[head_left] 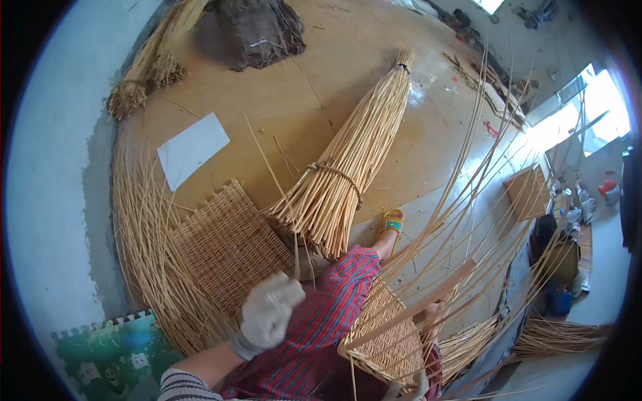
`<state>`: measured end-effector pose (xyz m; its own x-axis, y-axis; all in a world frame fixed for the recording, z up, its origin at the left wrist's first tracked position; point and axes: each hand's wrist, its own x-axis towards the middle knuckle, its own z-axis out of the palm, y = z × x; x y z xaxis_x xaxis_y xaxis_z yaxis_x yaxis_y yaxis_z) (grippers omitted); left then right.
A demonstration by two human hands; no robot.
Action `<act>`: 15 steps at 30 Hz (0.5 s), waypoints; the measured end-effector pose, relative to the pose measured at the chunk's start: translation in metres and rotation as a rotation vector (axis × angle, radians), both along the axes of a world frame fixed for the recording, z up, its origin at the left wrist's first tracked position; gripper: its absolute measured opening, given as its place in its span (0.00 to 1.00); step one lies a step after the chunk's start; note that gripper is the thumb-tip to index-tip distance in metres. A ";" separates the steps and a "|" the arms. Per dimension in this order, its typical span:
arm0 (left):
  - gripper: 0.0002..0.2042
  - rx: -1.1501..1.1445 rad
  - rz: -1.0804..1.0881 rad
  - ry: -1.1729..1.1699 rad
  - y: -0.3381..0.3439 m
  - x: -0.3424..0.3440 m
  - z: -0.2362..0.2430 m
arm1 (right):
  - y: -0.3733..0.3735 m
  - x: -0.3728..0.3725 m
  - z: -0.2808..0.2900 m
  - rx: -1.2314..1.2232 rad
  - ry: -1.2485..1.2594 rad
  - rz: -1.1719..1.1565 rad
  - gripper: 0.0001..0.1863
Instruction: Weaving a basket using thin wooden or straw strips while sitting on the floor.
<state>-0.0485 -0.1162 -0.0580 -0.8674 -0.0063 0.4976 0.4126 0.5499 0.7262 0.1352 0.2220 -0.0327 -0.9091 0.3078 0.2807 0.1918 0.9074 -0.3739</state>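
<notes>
My left hand (270, 311), in a pale work glove and slightly blurred, is closed in front of my lap. A thin wicker rod (296, 250) runs up from its fingertips. My right hand (413, 389), also gloved, shows only in part at the lower edge, by the woven wicker piece (388, 331) on my lap; its fingers are mostly hidden. A flat wooden strip (418, 301) lies across this piece. Long loose wicker rods (461, 180) fan up and right from around it.
A bound bundle of wicker rods (348, 160) lies ahead of my foot. Left are a square woven panel (231, 244), loose rods (150, 254), a white sheet (194, 150) and a green foam mat (124, 357). A wooden box (527, 194) stands right; dark cloth (267, 33) lies far off.
</notes>
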 end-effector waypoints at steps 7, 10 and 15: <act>0.15 0.299 -0.721 0.282 0.066 0.078 0.078 | -0.065 -0.065 0.067 -0.754 -0.091 0.272 0.33; 0.17 0.340 -0.925 0.408 0.103 0.103 0.090 | -0.091 -0.097 0.058 -0.687 -0.409 0.473 0.42; 0.17 0.282 -0.868 0.463 0.099 0.118 0.078 | -0.115 -0.076 0.071 -1.000 -0.115 0.480 0.51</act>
